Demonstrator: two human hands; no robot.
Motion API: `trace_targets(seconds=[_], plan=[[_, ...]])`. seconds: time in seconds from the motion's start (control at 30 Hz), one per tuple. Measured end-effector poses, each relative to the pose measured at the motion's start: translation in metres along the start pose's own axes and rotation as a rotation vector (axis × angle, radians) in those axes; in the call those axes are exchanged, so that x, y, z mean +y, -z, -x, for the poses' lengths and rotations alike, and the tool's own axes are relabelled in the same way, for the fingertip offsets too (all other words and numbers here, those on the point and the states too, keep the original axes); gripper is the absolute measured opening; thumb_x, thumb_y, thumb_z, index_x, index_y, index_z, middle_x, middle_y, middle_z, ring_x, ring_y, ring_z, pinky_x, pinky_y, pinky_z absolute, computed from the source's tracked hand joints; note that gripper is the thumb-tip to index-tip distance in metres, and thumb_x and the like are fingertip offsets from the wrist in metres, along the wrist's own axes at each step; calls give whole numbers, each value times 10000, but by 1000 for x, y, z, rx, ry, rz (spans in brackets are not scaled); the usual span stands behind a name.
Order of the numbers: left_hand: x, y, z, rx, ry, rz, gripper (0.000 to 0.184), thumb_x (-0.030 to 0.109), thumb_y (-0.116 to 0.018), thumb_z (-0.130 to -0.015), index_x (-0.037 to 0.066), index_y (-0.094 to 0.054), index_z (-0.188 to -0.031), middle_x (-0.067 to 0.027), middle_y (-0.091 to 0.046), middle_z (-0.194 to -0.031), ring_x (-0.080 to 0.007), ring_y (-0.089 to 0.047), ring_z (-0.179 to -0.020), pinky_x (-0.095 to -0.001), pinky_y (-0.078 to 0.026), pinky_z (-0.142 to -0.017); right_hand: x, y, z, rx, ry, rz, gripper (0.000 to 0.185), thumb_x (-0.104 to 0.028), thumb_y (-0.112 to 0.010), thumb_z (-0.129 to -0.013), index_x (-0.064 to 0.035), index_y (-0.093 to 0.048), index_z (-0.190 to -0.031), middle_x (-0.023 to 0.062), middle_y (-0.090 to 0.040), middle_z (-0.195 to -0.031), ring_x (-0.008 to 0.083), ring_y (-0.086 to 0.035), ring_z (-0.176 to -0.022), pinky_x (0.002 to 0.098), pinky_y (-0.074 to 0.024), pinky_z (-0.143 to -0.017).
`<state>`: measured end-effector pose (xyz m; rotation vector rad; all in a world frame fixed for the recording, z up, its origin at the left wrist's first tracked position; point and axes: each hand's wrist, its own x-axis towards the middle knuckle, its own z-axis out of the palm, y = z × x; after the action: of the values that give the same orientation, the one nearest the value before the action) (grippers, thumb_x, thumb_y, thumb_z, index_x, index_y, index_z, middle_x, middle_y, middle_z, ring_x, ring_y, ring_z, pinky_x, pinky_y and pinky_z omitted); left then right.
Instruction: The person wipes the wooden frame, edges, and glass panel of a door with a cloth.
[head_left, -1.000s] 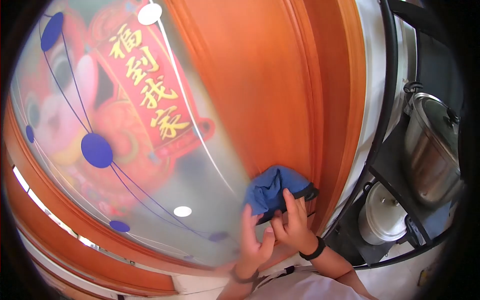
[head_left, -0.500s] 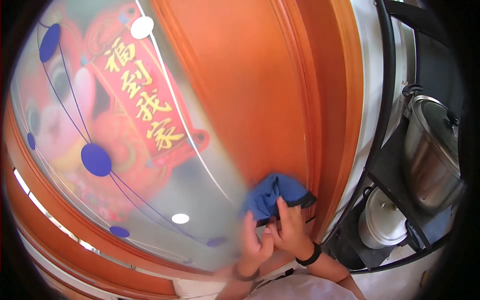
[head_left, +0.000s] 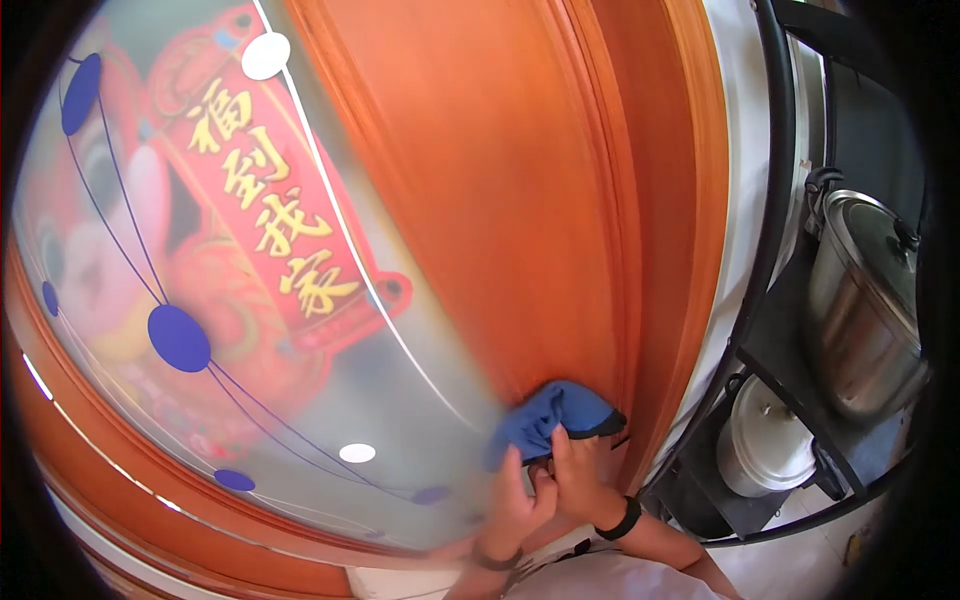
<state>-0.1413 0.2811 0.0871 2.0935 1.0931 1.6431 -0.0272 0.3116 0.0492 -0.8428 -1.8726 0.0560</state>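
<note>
A crumpled blue cloth item with a dark edge (head_left: 560,412) is held up against the lower part of the orange wooden door (head_left: 490,200). My left hand (head_left: 518,505) grips its lower left side, fingers bent with the thumb toward the middle. At its lower right side, my right hand (head_left: 583,482) is closed on the dark edge, with a black band on the wrist. The two hands are close together, thumbs and fingertips nearly meeting below the cloth.
Frosted glass (head_left: 400,420) with a red decoration (head_left: 270,210) and blue and white discs fills the left. On the right, a black rack (head_left: 770,200) holds a tall steel pot (head_left: 865,310) and a smaller lidded pot (head_left: 765,440).
The cloth and both hands have moved lower in view. My hands have drawn closer together, and the cloth looks flatter. The decoration on the glass has shifted left and down in view.
</note>
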Motion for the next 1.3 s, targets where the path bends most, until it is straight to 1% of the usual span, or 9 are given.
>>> trace_targets(seconds=[0.23, 0.33, 0.43, 0.53, 0.63, 0.87, 1.03, 1.13, 1.3], plan=[[11, 12, -1, 81, -8, 117, 555, -12, -493, -809, -97, -280, -1315, -240, -561, -1101, -318, -579, -1006, -404, -459, -866, -35, 19, -24, 113, -17, -132, 821, -73, -625, -720, 58, -172, -1392, 299, -419, -1252, 499, -415, -1117, 582, -277, -936], [13, 12, -8, 53, 92, 210, 556, -13, -507, -805, -95, -290, -1311, -238, -565, -1095, -318, -579, -1010, -384, -460, -865, -31, 16, -25, 88, -20, -48, 685, -197, -611, -744, 94, -324, -1294, 282, -492, -1120, 459, -463, -1035, 529, -326, -886], [-12, 7, 8, -63, 9, -56, 614, -30, -508, -807, -73, -231, -1354, -219, -537, -1157, -288, -545, -1065, -377, -443, -892, -4, -4, -7, 69, 53, 13, 724, -224, -614, -761, 96, -288, -1323, 289, -458, -1172, 471, -434, -1083, 538, -298, -931], [-5, 12, 4, -130, 18, -31, 603, -31, -502, -814, -73, -228, -1350, -208, -519, -1185, -267, -526, -1088, -370, -439, -897, -6, -3, -2, 94, 26, -44, 781, -54, -608, -737, 36, -199, -1397, 296, -360, -1325, 483, -357, -1205, 549, -254, -990], [1, 6, 2, 127, -27, 31, 514, 2, -525, -801, -105, -358, -1275, -201, -595, -1018, -289, -609, -886, -372, -479, -799, -32, 15, -19, 157, -53, -98, 680, -174, -607, -759, 60, -304, -1320, 286, -456, -1194, 451, -441, -1088, 543, -295, -928], [-2, 6, 8, -55, 114, 57, 490, 24, -518, -834, -114, -352, -1274, -227, -555, -1104, -298, -576, -998, -376, -446, -883, 0, -5, -1, 144, 77, -7, 701, -199, -603, -781, 76, -281, -1340, 276, -464, -1201, 461, -425, -1111, 543, -288, -941], [4, 3, 9, 97, -64, 2, 493, 14, -495, -835, -108, -334, -1285, -227, -532, -1143, -294, -556, -1027, -370, -435, -894, -34, 21, -17, 177, -67, -99, 642, -174, -593, -773, 76, -339, -1307, 267, -499, -1148, 448, -455, -1079, 538, -294, -940], [25, 0, -7, 148, 42, 282, 494, 14, -493, -832, -104, -338, -1286, -206, -540, -1133, -281, -557, -1013, -354, -432, -892, -37, 26, -30, 176, -24, -136, 611, -173, -582, -769, 72, -370, -1286, 263, -506, -1136, 451, -470, -1044, 529, -314, -916], [-16, -8, 21, -16, 48, 142, 509, -1, -473, -822, -101, -322, -1298, -201, -514, -1173, -263, -540, -1032, -338, -426, -894, 0, 8, 5, -54, -82, -93, 731, -47, -605, -718, 36, -278, -1367, 276, -442, -1255, 483, -422, -1145, 542, -289, -973]])
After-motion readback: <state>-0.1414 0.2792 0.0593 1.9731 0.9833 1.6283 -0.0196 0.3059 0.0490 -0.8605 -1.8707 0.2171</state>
